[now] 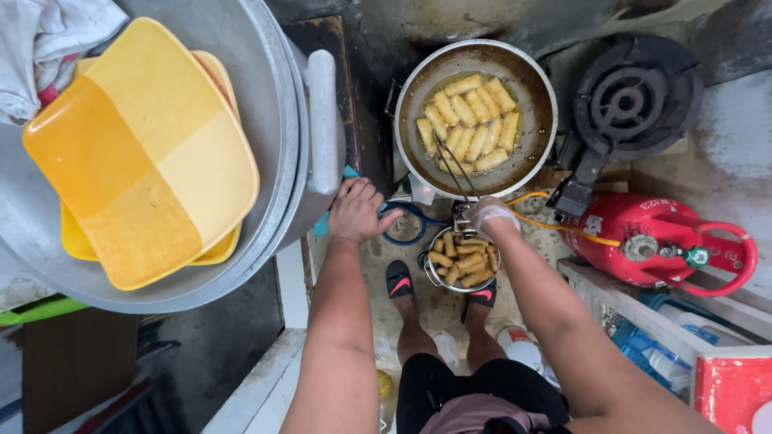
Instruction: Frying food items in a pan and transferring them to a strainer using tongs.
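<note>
Right hand [489,214] grips thin metal tongs [455,170] over round steel frying pan [476,117]; rolls frying, small pot [461,261] part-filled. Left hand [355,210] rests spread on large basin rim [323,120].

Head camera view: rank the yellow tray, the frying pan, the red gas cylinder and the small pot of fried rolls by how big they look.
1. yellow tray, though it sits nearer the camera
2. frying pan and red gas cylinder, too alike to rank
3. small pot of fried rolls

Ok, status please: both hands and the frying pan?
Left hand rests on big basin's rim. Right hand holds tongs over pan of rolls. Nothing blocking.
</note>
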